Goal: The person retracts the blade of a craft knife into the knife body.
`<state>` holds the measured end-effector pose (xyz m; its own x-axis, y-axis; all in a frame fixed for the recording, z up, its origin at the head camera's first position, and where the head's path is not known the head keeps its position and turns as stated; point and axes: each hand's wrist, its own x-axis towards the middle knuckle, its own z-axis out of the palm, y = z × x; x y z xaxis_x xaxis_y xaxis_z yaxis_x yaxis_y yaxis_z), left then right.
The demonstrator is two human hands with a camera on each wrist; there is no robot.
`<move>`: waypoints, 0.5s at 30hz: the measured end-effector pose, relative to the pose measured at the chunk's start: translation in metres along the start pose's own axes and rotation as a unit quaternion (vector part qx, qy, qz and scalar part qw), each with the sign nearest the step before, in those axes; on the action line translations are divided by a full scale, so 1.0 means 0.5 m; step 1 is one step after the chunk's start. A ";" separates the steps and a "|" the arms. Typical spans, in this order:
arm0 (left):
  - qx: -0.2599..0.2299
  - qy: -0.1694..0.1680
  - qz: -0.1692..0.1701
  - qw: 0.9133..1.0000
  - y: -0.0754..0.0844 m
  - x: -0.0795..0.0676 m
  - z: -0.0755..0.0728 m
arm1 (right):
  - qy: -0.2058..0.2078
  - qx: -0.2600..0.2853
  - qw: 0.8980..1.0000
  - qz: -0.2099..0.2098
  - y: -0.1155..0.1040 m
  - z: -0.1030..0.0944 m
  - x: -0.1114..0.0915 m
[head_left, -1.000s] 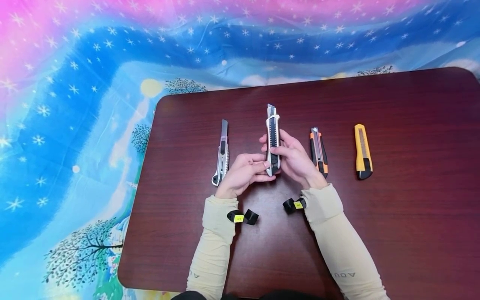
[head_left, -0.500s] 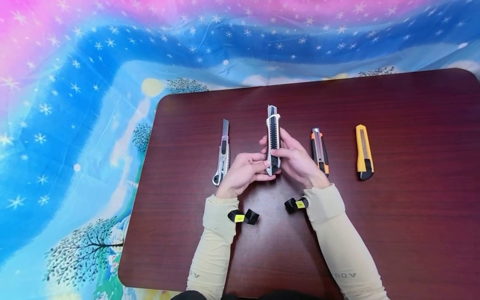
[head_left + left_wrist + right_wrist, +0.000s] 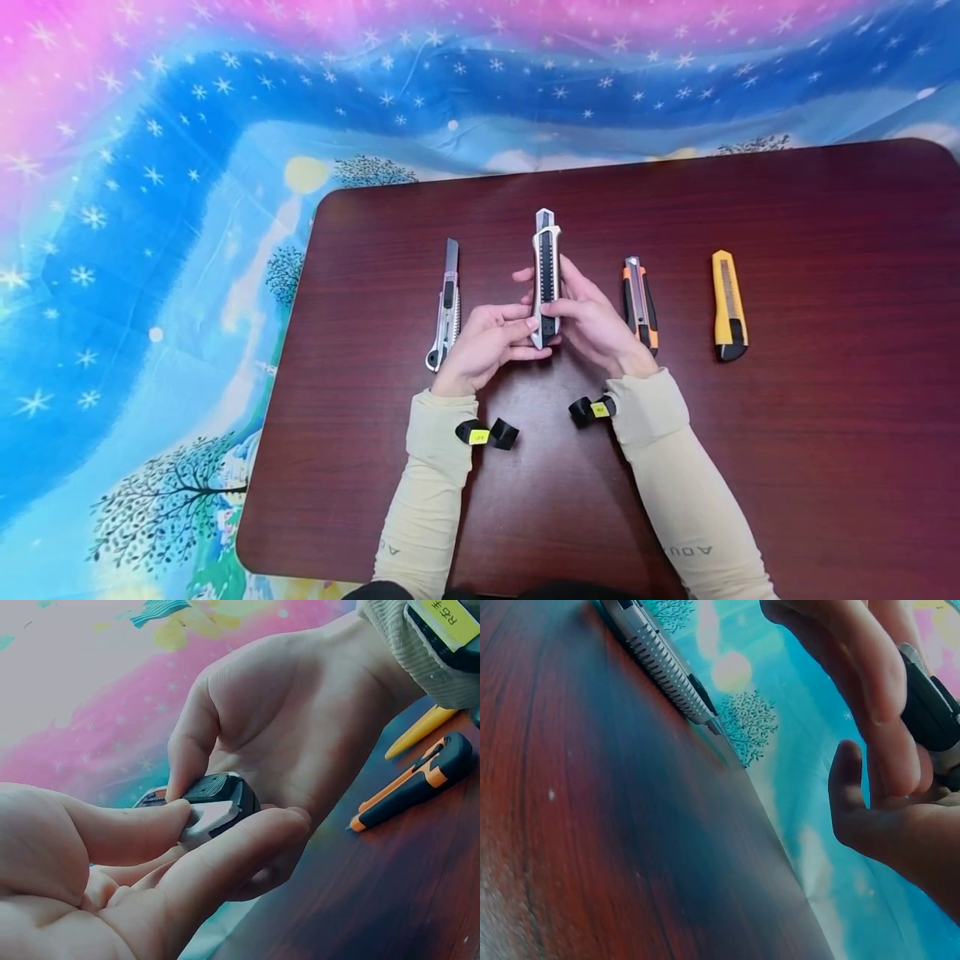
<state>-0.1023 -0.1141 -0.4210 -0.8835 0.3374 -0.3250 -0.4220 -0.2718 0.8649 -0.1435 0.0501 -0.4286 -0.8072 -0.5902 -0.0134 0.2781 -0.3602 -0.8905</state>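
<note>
A silver-and-black snap-off utility knife (image 3: 547,267) is held between both hands, a short stretch of blade pointing away at its far end. My left hand (image 3: 487,342) pinches the near end between thumb and fingers, seen close in the left wrist view on the knife's butt (image 3: 214,814). My right hand (image 3: 596,321) grips it from the right, thumb lying on the black strip along the face and fingers behind it. In the right wrist view only the dark end of the knife (image 3: 930,709) shows beside the fingers.
On the brown table (image 3: 840,333) lie a slim silver cutter (image 3: 448,292) with blade out, left of the hands, an orange-and-black cutter (image 3: 639,304) close by the right hand, and a yellow cutter (image 3: 727,304) farther right. A printed cloth (image 3: 225,125) hangs behind.
The knife has tipped and turned slightly, so its blade tip shows a different outline. My right thumb sits a little lower on it. Both hands stay in nearly the same place.
</note>
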 end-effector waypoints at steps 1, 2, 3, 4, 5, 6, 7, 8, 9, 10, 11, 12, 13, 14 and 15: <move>-0.002 0.005 0.000 1.000 0.000 0.000 0.000 | -0.001 -0.001 1.000 -0.001 0.001 0.000 0.000; -0.003 0.011 0.001 1.000 0.000 0.001 0.001 | -0.002 0.001 1.000 -0.002 0.003 0.000 0.001; -0.005 0.016 0.001 1.000 -0.001 0.001 0.002 | -0.004 0.003 1.000 -0.003 0.004 0.000 0.001; -0.006 0.021 0.002 1.000 -0.001 0.001 0.002 | -0.007 0.006 1.000 -0.004 0.006 0.000 0.002; -0.006 0.026 0.003 1.000 -0.002 0.002 0.001 | -0.010 0.010 1.000 -0.006 0.007 0.000 0.003; -0.006 0.029 0.004 1.000 -0.002 0.002 0.001 | -0.014 0.013 1.000 -0.008 0.008 0.000 0.004; -0.005 0.030 0.006 1.000 -0.003 0.003 0.001 | -0.017 0.015 1.000 -0.009 0.009 0.000 0.005; -0.004 0.029 0.007 1.000 -0.003 0.003 0.000 | -0.021 0.016 1.000 -0.011 0.009 0.000 0.006; -0.004 0.029 0.008 1.000 -0.003 0.003 0.000 | -0.024 0.016 1.000 -0.013 0.009 0.000 0.007; -0.003 0.028 0.009 1.000 -0.003 0.003 0.000 | -0.027 0.016 0.999 -0.014 0.009 0.000 0.007; -0.003 0.027 0.010 1.000 -0.003 0.003 0.000 | -0.029 0.015 0.999 -0.016 0.009 0.000 0.008; -0.003 0.027 0.010 1.000 -0.003 0.003 0.000 | -0.031 0.013 0.999 -0.018 0.009 0.000 0.008; -0.002 0.028 0.010 1.000 -0.002 0.003 0.000 | -0.033 0.012 0.999 -0.020 0.009 -0.001 0.009; -0.004 0.027 0.009 1.000 -0.002 0.003 0.001 | -0.035 0.011 0.999 -0.021 0.009 -0.001 0.009; -0.005 0.027 0.010 1.000 -0.001 0.002 0.001 | -0.036 0.012 0.999 -0.022 0.009 -0.001 0.009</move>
<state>-0.1030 -0.1130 -0.4218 -0.9011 0.2825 -0.3290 -0.4067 -0.2869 0.8674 -0.1461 0.0459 -0.4328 -0.7794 -0.6239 0.0583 0.2565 -0.4025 -0.8788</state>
